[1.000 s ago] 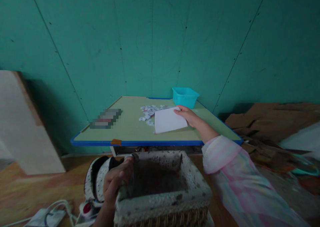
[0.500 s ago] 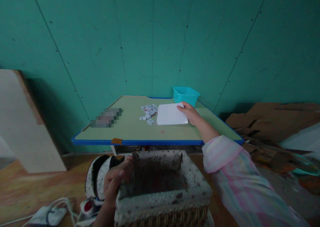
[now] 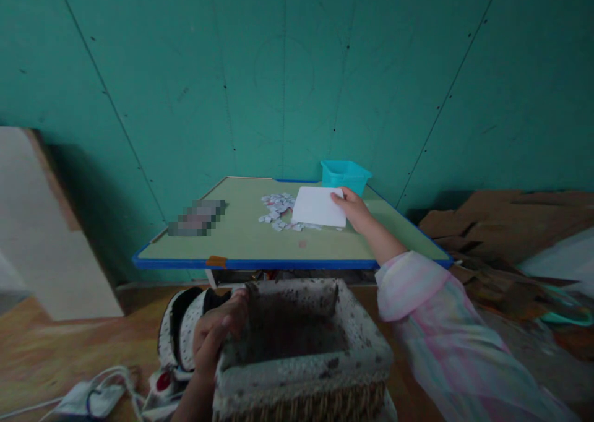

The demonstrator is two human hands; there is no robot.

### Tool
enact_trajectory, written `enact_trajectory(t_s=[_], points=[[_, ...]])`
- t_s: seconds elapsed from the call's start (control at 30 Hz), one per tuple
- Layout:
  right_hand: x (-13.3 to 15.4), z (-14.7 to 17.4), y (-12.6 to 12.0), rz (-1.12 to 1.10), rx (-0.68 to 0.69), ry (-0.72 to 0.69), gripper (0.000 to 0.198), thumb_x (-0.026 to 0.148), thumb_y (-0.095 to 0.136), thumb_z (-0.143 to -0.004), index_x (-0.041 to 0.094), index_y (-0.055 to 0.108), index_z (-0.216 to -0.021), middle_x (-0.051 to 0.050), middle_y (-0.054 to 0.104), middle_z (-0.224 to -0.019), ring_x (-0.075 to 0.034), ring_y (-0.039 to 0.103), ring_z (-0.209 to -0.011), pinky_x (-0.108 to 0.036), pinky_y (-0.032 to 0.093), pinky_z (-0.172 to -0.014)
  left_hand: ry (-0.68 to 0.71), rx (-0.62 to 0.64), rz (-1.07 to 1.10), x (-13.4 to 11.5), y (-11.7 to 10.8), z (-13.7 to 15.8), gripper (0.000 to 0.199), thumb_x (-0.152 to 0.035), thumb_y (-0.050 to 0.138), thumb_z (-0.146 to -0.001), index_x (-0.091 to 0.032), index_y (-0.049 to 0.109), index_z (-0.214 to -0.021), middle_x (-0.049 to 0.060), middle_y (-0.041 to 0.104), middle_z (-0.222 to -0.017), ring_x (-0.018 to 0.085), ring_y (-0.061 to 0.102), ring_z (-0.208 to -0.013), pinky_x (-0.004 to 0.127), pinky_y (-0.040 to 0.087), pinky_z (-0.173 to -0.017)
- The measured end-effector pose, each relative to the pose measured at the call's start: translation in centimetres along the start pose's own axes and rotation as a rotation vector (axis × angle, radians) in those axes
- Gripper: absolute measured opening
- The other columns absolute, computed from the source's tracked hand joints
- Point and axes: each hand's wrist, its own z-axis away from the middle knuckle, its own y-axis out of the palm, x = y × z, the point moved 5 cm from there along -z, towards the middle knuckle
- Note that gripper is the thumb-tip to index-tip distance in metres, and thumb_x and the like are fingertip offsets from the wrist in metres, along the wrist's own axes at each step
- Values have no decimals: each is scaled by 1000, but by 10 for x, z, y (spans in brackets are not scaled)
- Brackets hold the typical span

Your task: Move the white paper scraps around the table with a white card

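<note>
Fingers of the right hand pinch the right edge of a white card lying flat over paper scraps far across the counter, while the nearer left hand curls closed over the basket rim.

Right hand grips the right edge of a white sheet, held over a scatter of small paper scraps on the green table. A turquoise tub stands at the table's far edge, just beyond the sheet. Left hand grasps the left rim of a lined wicker basket below the table's near edge.
</note>
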Motion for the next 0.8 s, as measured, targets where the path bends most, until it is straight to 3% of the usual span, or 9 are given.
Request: enact_trajectory(t_s=[0.13, 0.23, 0.43, 0.63, 0.8], points=[[-3, 1, 4, 37, 29, 19, 32, 49, 69, -65, 24, 55, -79, 3, 56, -70, -14, 48, -64, -25, 34, -56, -16, -10, -8, 0, 1, -1, 44, -30, 46, -90, -19, 52, -48, 1, 50, -42, 18, 48, -45, 36, 43, -62], [-1, 5, 9, -36, 115, 71, 34, 49, 72, -63, 23, 55, -79, 3, 57, -70, -14, 49, -63, -26, 36, -57, -6, -5, 5, 0, 1, -1, 44, -31, 46, -91, -19, 52, -48, 1, 51, -43, 17, 48, -45, 36, 44, -63], [7, 12, 12, -126, 131, 98, 37, 48, 75, -62, 23, 56, -82, 3, 59, -72, -14, 52, -63, -26, 38, -58, 12, 7, 3, 0, -1, -1, 45, -31, 47, -92, -19, 51, -48, 0, 53, -43, 16, 51, -45, 35, 45, -68], [7, 21, 28, -180, 284, 108, 42, 49, 79, -59, 22, 61, -86, 3, 64, -74, -12, 55, -63, -24, 40, -57, -31, 115, -30, 4, -6, 0, 43, -31, 46, -92, -19, 55, -51, 2, 55, -47, 19, 54, -47, 39, 47, -70], [10, 25, 33, -155, 321, 121, 41, 48, 79, -61, 22, 60, -87, 2, 64, -72, -12, 54, -60, -24, 39, -55, -39, 111, -16, 3, -7, -1, 43, -30, 49, -90, -19, 55, -50, 2, 56, -46, 19, 55, -48, 39, 50, -67]])
